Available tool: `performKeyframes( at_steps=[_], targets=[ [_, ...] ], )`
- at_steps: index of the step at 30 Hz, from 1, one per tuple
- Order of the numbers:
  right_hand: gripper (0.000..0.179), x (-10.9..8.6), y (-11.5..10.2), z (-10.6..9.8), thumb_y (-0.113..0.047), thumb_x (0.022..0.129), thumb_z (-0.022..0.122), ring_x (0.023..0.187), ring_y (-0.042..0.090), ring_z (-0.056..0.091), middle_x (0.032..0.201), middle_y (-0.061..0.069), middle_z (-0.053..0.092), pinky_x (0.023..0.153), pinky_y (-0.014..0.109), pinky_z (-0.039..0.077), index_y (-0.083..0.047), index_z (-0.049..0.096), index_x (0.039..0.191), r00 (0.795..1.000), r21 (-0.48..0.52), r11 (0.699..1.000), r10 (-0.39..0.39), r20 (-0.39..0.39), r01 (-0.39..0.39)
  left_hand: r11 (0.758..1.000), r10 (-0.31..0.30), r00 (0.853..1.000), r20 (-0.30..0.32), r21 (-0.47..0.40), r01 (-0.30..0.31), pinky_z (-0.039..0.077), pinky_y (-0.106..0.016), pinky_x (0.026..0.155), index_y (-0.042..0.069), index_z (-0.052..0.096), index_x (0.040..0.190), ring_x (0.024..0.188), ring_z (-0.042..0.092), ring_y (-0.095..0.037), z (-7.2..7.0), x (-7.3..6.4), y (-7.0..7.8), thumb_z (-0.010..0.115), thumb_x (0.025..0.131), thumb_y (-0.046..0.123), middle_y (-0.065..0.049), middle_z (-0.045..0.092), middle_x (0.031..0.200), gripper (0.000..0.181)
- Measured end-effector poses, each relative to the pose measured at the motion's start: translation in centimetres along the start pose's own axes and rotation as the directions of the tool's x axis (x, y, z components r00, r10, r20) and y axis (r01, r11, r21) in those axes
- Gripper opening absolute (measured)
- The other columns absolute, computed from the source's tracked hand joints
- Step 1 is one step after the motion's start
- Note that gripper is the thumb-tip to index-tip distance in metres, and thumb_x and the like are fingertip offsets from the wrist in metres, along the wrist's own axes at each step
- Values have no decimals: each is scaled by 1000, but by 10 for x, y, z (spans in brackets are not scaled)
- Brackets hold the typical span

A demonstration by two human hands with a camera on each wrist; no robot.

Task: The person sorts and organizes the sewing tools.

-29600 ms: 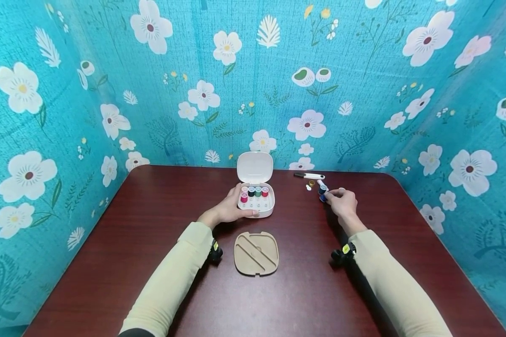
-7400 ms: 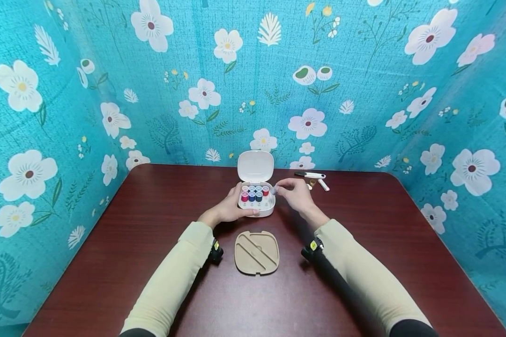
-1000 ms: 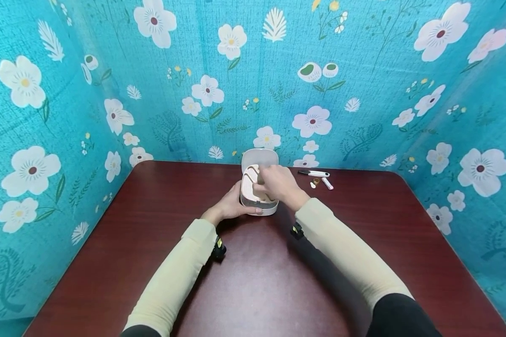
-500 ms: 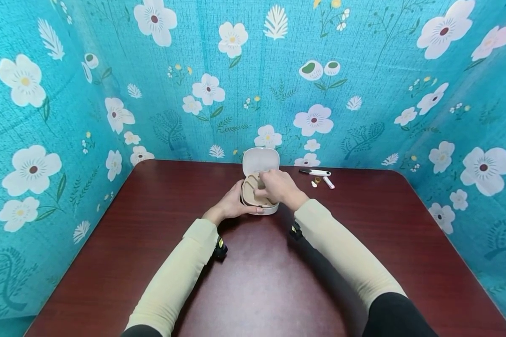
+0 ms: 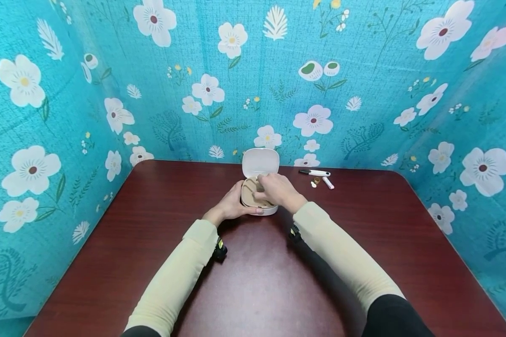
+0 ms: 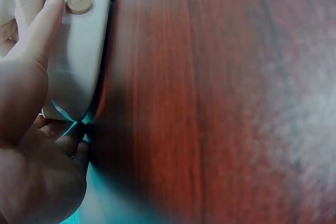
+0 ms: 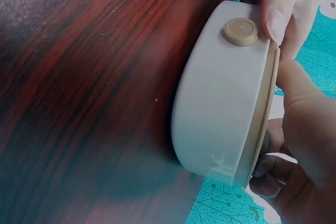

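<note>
A white sewing box (image 5: 270,211) stands on the table, its lid (image 5: 260,161) raised at the back. My left hand (image 5: 231,204) grips the box's left side, the thumb along the front wall beside a round tan button (image 6: 79,3). A beige divider tray (image 5: 248,193) lies in the box mouth. In the right wrist view the tray's edge (image 7: 265,114) sticks out above the white wall, more at the right end. My right hand (image 5: 280,191) pinches the tray, with the thumb inside and fingertips by its right edge. The thread spools are hidden beneath.
Right of the box, near the back edge of the dark red table (image 5: 253,271), lie a slim black-and-white tool (image 5: 315,173), a gold ring-like piece (image 5: 317,180), a small white piece (image 5: 314,185) and a short white stick (image 5: 328,183). A floral curtain (image 5: 173,93) hangs behind.
Thread spools have gone from the table into the box. The tray, earlier lying in front, is now over them. In the last second it has tipped from steep to nearly flat.
</note>
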State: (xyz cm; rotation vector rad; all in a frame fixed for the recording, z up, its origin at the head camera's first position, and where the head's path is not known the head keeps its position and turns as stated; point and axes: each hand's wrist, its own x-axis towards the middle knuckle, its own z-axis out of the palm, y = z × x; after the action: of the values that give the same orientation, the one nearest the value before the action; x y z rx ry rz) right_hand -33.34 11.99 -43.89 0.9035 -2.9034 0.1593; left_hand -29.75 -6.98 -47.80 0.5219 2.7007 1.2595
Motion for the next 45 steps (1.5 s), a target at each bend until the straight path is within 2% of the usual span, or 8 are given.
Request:
performKeyframes(
  at_steps=[11,20,24,31,38,45],
  targets=[
    [30,2,-4,2,-37,94,69,65,16,46,69,-1,48,57,34,38,-8,65,96,1000,16,1000,-24,4,24,999,-17,1000,-1,29,17,33,-43,116,8,24,157,138,41,-27,-3,-2,1,92,74,46,-14,41,148,114],
    [29,4,-2,-1,-34,88,71,54,12,41,61,-4,43,48,31,33,-13,55,76,997,50,999,-19,71,16,1000,5,1000,3,3,-5,36,-43,113,6,28,155,134,44,-27,4,-5,2,93,73,43,-13,44,144,111],
    [31,5,0,-4,-34,85,73,54,12,39,60,-4,41,48,31,33,-14,52,72,998,54,998,-22,61,19,1000,13,1000,-2,4,-13,35,-41,113,7,27,155,135,43,-25,4,-3,3,94,72,43,-12,44,144,113],
    [31,6,0,-8,-34,83,75,55,13,40,61,-4,42,49,32,33,-13,54,73,998,55,998,-22,63,18,1000,0,1000,6,21,0,38,-40,111,10,32,151,129,46,-23,3,1,2,94,71,47,-9,46,138,108],
    [30,8,0,-4,-32,82,74,58,13,37,63,-4,39,51,33,30,-14,52,73,997,46,999,-32,68,28,999,1,1000,8,47,-2,37,-41,112,6,29,153,132,44,-25,3,0,1,93,71,47,-12,45,141,112],
    [28,8,-1,-1,-32,84,74,61,15,43,65,-2,44,52,33,35,-13,55,77,996,14,1000,-28,82,27,997,-16,1000,21,70,14,35,-43,115,4,23,157,136,42,-28,2,-1,3,92,73,48,-17,41,147,117]
  ],
)
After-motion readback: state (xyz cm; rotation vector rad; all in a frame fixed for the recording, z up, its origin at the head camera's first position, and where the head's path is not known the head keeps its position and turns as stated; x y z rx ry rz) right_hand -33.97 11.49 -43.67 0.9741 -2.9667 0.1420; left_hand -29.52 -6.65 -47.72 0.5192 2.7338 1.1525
